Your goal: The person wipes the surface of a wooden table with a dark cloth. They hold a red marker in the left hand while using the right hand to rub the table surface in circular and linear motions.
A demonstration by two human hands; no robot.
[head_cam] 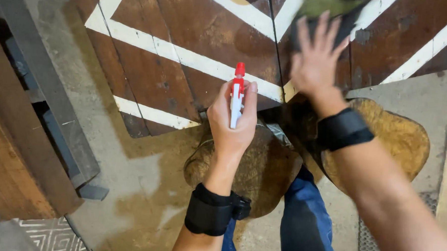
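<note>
Against brown wooden panel with white stripes [186,55], red-and-white plastic spray bottle [237,94] is gripped by left hand [232,121]; blurred green-black cloth [331,13] is pressed by open-fingered right hand [317,57].

Warm indoor light, moderately bright, even. Soft shadow under the arms on the floor [132,177]. Right hand [315,59] and green cloth [331,5] motion-blurred far right; left hand [232,118] sharp. No glare; slight wide-angle stretch at edges.
</note>
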